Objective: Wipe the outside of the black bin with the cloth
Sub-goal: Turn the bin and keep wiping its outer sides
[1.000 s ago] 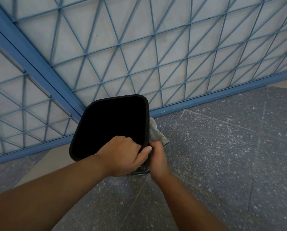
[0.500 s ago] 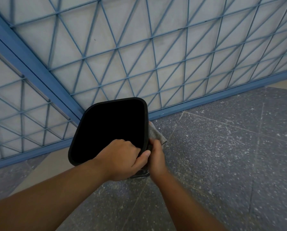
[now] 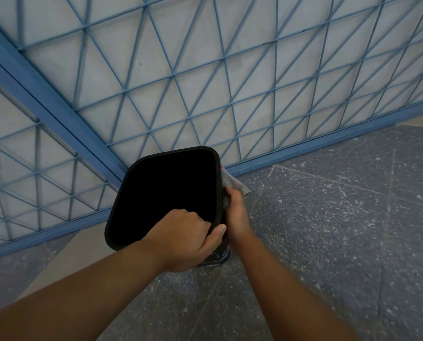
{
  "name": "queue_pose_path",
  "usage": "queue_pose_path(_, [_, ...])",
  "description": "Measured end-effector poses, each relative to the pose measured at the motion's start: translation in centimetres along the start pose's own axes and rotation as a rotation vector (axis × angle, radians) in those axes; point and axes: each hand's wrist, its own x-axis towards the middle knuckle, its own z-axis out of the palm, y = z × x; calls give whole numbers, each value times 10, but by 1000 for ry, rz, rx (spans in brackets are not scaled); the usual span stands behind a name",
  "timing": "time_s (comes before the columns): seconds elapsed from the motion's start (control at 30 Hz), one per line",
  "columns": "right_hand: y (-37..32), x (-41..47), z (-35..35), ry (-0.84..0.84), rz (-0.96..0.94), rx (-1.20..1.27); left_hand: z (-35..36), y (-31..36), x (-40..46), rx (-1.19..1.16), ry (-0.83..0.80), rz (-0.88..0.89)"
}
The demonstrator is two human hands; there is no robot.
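The black plastic bin with a rounded square mouth (image 3: pixel 166 193) stands by the blue lattice fence (image 3: pixel 205 82). The left hand (image 3: pixel 183 239) clamps its near rim; the right hand (image 3: pixel 237 215) presses the grey cloth (image 3: pixel 232 184) against its right wall. Hard pressure could tip the bin if that rim grip slackens.

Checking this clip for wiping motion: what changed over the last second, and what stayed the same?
The right hand with the grey cloth slid a little up the bin's right outer side, toward the rim. The cloth's free end shows a bit less. Nothing was grasped or released. The left hand keeps its grip on the near rim of the black bin, which stays in place by the blue grille.
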Motion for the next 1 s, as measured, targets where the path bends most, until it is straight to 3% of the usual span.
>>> queue_pose_path(1.0, [8, -10, 0, -2, 24, 71, -1, 0, -2, -23, 42, 14])
